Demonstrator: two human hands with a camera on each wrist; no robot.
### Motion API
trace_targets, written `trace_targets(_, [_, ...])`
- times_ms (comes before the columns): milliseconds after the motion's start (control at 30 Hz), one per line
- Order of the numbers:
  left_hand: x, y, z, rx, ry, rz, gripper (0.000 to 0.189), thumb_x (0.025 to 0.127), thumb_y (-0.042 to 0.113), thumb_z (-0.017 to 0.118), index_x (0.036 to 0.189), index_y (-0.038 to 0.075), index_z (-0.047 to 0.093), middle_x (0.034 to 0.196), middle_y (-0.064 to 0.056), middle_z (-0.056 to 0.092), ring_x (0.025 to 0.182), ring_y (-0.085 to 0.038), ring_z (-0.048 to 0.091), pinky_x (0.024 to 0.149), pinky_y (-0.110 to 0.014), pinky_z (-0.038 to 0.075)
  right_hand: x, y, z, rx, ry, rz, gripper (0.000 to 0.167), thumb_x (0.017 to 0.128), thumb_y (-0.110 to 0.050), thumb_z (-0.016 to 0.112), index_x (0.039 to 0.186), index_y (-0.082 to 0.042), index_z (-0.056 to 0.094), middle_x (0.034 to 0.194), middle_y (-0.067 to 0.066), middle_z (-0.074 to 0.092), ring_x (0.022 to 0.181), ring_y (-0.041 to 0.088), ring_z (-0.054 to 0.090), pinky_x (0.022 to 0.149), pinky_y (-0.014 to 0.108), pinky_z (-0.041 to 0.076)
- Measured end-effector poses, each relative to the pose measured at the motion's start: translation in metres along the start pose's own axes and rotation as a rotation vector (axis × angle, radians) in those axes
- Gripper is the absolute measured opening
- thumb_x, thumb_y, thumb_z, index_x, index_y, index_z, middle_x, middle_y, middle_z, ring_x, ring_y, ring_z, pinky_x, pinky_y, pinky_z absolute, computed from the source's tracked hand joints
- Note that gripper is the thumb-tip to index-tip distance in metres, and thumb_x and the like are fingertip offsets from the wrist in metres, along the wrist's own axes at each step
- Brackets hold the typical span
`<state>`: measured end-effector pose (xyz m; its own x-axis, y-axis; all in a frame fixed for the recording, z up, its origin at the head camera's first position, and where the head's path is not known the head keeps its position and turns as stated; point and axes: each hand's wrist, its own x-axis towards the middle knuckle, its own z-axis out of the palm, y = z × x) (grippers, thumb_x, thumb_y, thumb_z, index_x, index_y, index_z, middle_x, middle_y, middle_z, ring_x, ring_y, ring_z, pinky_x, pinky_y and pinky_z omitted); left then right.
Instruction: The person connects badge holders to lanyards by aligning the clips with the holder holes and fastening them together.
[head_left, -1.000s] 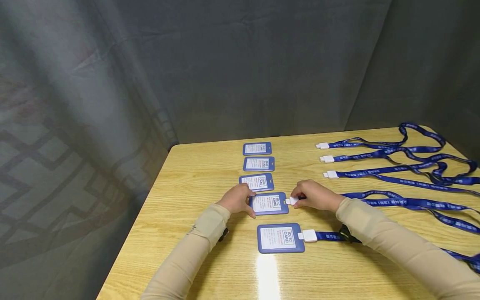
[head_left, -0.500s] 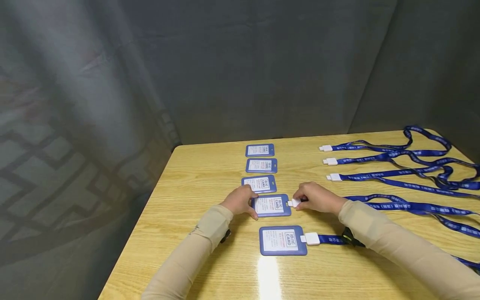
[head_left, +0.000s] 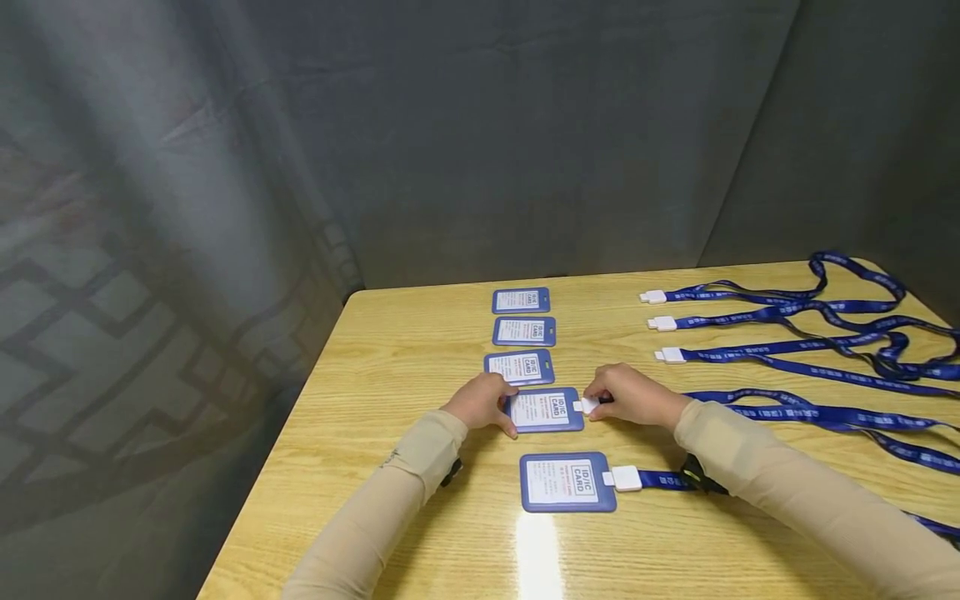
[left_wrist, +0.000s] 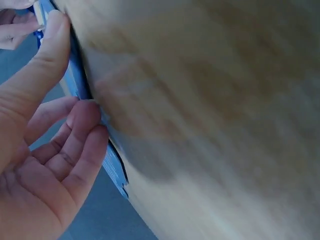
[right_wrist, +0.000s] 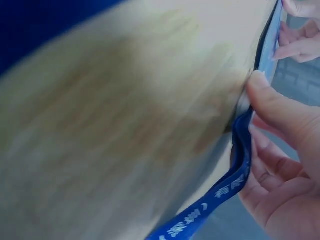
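In the head view my left hand (head_left: pixel 480 404) grips the left end of a blue ID badge holder (head_left: pixel 543 410) that lies on the table, thumb at the near edge and fingers at the far edge. My right hand (head_left: pixel 636 397) pinches the white clip (head_left: pixel 587 406) of a blue lanyard (head_left: pixel 817 414). The clip's narrow tab overlaps the slot at the holder's right end; whether it is fastened I cannot tell. In the right wrist view the thumb (right_wrist: pixel 272 102) presses on the clip, and the printed strap (right_wrist: pixel 220 192) bends away below.
Nearer the front, another badge holder (head_left: pixel 567 483) has a lanyard clip (head_left: pixel 627 478) at its slot. Three more holders lie behind, the closest (head_left: pixel 517 367) right by my left fingers. Three loose lanyards, one with its clip (head_left: pixel 673 356) facing left, stretch along the right of the wooden table (head_left: pixel 397 342).
The clip's tab has moved slightly left onto the holder's slotted end. Both hands keep their holds. The whole view has shifted a little from one second ago.
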<state>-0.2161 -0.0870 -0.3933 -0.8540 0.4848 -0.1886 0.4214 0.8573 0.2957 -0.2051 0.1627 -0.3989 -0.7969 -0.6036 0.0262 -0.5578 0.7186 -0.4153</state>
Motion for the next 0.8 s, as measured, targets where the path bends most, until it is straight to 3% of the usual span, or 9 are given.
trace_targets(400, [0.000,0.003,-0.003,0.002,-0.026,0.007,0.066,0.059,0.026,0.087,0.116,0.002,0.065,0.071,0.000,0.053,0.063,-0.010,0.043,0.058,-0.020,0.038,0.002,-0.006,-0.003,-0.067,-0.016,0.003,0.021,0.076,-0.016,0.076,0.092,-0.004,0.071,0.083,0.002,0.065,0.073,0.010,0.053,0.067,0.027,0.048])
trace_targets(567, [0.000,0.003,-0.007,0.025,-0.033,0.046,0.064,0.057,0.026,0.088,0.112,0.001,0.067,0.076,-0.003,0.059,0.067,-0.011,0.046,0.065,-0.022,0.043,0.001,-0.004,-0.003,-0.059,-0.034,-0.002,0.019,0.076,-0.018,0.076,0.089,-0.008,0.068,0.081,-0.001,0.060,0.073,0.010,0.050,0.067,0.026,0.045])
trace_targets(800, [-0.003,0.002,-0.009,0.051,-0.054,0.055,0.069,0.057,0.029,0.089,0.114,0.001,0.064,0.097,-0.007,0.064,0.078,-0.012,0.051,0.083,-0.028,0.050,-0.004,0.005,-0.012,-0.032,-0.091,0.045,0.024,0.078,-0.028,0.074,0.094,-0.011,0.067,0.084,-0.001,0.059,0.073,0.010,0.050,0.068,0.026,0.045])
